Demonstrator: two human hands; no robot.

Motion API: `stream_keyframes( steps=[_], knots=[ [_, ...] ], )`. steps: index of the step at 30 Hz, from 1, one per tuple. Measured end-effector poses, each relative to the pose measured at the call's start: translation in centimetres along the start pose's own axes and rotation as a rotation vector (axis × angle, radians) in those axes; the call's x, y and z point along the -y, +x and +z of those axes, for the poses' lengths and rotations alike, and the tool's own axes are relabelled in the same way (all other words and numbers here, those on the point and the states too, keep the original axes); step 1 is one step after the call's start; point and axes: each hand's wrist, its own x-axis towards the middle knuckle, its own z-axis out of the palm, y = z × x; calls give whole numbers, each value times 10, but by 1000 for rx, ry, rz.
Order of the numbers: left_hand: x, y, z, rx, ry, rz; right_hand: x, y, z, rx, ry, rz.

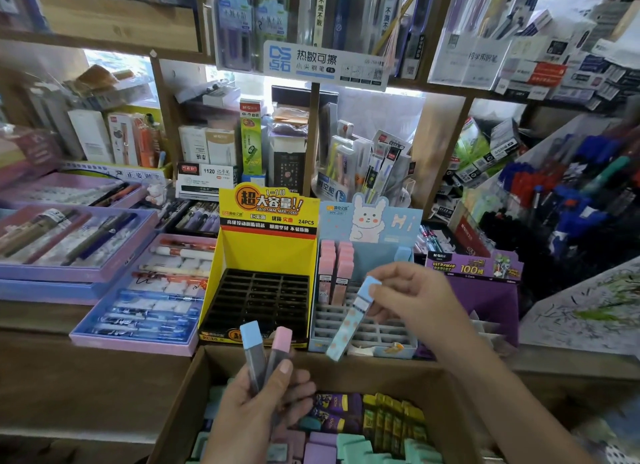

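Note:
My left hand (263, 404) grips two slim lead-refill cases upright, a blue-capped case (251, 349) and a pink-capped case (280, 347), above the cardboard box. My right hand (415, 300) pinches the top of a light blue patterned case (349, 321), tilted over the pale blue bunny display tray (367, 328). Several pink cases (334, 269) stand in that tray's back left slots. A yellow display box (263, 241) with a black slotted insert (259, 297) stands to its left, holding nothing.
A brown cardboard box (207, 366) at the bottom holds several purple, green and teal packs. Pen gift sets (145, 297) lie at left, a purple display box (474, 266) stands at right, and packed shelves rise behind.

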Motion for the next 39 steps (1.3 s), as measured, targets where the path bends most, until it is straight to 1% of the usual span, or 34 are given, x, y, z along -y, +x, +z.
stream_keyframes(
  steps=[3, 5, 7, 9, 14, 22, 30, 34, 39],
  knots=[
    [-3, -1, 2, -8, 33, 20, 10, 15, -26, -77, -146, -129],
    [-6, -3, 4, -12, 60, 23, 14, 27, -39, -112, -306, -206],
    [-10, -4, 6, -17, 58, 0, 18, 39, -48, -132, -490, -273],
    [-13, -7, 6, -8, 29, -36, 20, 50, -54, -133, -589, -323],
    [-17, -10, 6, -7, -40, -94, 19, 65, -55, -82, -696, -374],
    [-17, -8, 8, -47, -21, -83, 18, 66, -55, -3, -824, -395],
    [-16, -8, 7, -38, -32, -81, 19, 69, -50, -10, -859, -402],
    [-16, -6, 4, -42, -32, -108, 13, 72, -47, -43, -820, -379],
    [-14, -3, 3, -44, -45, -97, 4, 77, -46, -67, -881, -380]
  ],
)
